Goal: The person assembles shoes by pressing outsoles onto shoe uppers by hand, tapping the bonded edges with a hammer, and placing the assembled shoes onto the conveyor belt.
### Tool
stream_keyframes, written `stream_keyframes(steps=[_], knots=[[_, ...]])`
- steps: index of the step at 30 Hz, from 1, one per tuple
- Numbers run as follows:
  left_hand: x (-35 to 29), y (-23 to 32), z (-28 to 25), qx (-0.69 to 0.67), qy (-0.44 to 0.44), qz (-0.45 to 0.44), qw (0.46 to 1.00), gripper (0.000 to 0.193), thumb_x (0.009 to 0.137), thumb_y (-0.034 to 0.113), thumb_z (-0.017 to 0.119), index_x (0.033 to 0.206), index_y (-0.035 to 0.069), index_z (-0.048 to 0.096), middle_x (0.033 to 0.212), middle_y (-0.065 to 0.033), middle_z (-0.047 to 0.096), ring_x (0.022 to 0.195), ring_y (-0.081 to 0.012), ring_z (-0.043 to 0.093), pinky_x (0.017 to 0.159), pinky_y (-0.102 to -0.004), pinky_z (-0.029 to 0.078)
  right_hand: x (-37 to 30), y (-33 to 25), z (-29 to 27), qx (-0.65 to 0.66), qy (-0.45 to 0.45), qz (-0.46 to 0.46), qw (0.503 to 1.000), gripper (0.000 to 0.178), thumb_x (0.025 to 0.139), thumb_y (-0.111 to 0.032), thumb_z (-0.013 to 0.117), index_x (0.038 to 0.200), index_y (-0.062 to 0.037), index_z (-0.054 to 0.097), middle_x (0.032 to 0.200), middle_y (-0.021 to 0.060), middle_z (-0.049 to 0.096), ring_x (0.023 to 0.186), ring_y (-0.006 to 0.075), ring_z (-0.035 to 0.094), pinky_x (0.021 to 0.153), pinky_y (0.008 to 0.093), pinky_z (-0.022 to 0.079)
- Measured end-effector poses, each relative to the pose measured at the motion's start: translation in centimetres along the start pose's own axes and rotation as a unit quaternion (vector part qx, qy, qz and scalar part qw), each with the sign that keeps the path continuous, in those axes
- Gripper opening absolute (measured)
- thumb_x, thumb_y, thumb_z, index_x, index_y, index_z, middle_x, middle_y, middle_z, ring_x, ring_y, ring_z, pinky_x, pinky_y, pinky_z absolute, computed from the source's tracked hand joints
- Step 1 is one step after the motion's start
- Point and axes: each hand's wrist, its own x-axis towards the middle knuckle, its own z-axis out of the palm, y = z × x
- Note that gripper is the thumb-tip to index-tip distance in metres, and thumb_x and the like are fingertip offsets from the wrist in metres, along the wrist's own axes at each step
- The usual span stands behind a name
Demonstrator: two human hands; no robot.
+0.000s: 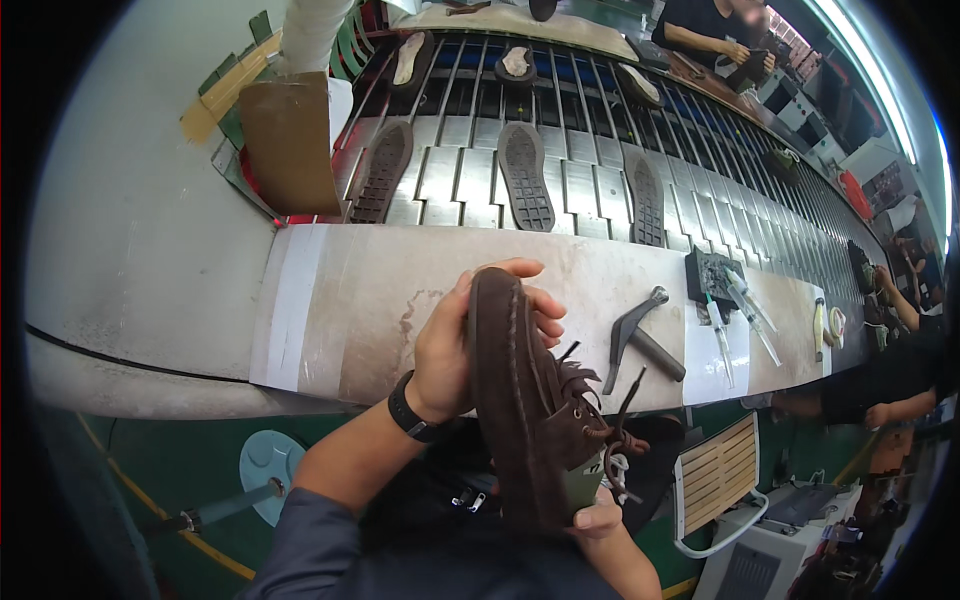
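Observation:
A dark brown lace-up shoe (515,400) is held on its side in front of me, its toe pointing away and its sole edge to the left. My left hand (445,345) cups the toe end from the left, fingers curled round behind it. At the heel end my right hand (600,515) grips the shoe, the thumb pressed near a pale green patch; its other fingers are mostly hidden. Loose laces hang off the shoe's right side. To the right of it, a hammer (640,340) lies on the worktop (400,270).
Brown soles (525,180) lie on the metal slat conveyor (590,185) beyond the worktop. A black block (712,275) with syringes (720,345) sits at the right, near a tape roll (837,325). A cardboard sheet (290,145) stands at left. Other people (710,35) work at far right.

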Motion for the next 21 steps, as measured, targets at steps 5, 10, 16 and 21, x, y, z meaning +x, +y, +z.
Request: stream_keyframes(steps=[5,10,16,21], knots=[[-1.3,-0.1,1.8,-0.054,0.032,-0.071,0.996,0.080,0.113,0.065,0.026,0.158,-0.001,0.039,0.133,-0.0243,0.065,0.124,-0.0302,0.064,0.111,-0.0465,0.052,-1.5,0.6,-1.8,-0.139,-0.006,-0.065,0.988,0.113,0.074,-0.018,0.085,0.168,0.0006,0.025,0.167,0.0238,0.039,0.154,0.0407,0.042,0.128,0.0522,0.031],[-1.8,-1.1,-0.8,0.022,-0.076,-0.050,0.996,0.088,0.110,0.071,0.026,0.156,-0.002,0.042,0.124,-0.0162,0.067,0.120,-0.0235,0.066,0.106,-0.0385,0.055,-3.2,0.8,-0.9,-0.231,0.077,-0.021,0.970,0.113,0.064,-0.013,0.081,0.165,0.0013,0.032,0.162,0.0202,0.047,0.153,0.0408,0.042,0.130,0.0528,0.030],[-1.2,1.2,-0.1,0.047,0.048,-0.132,0.989,0.088,0.110,0.072,0.024,0.151,-0.002,0.048,0.132,-0.0192,0.065,0.124,-0.0270,0.064,0.105,-0.0432,0.053,-2.5,-2.5,3.4,-0.178,0.117,-0.044,0.976,0.099,0.072,-0.006,0.084,0.161,0.0034,0.039,0.159,0.0177,0.052,0.148,0.0309,0.049,0.127,0.0441,0.034],[-2.8,-0.1,-3.7,0.354,0.016,-0.071,0.933,0.067,0.109,0.056,0.055,0.145,0.000,0.055,0.133,-0.0192,0.067,0.117,-0.0281,0.068,0.096,-0.0427,0.057,2.4,-11.4,5.3,-0.216,0.208,-0.092,0.950,0.092,0.083,-0.033,0.075,0.158,0.0070,0.040,0.144,0.0290,0.061,0.129,0.0423,0.065,0.112,0.0565,0.052]])
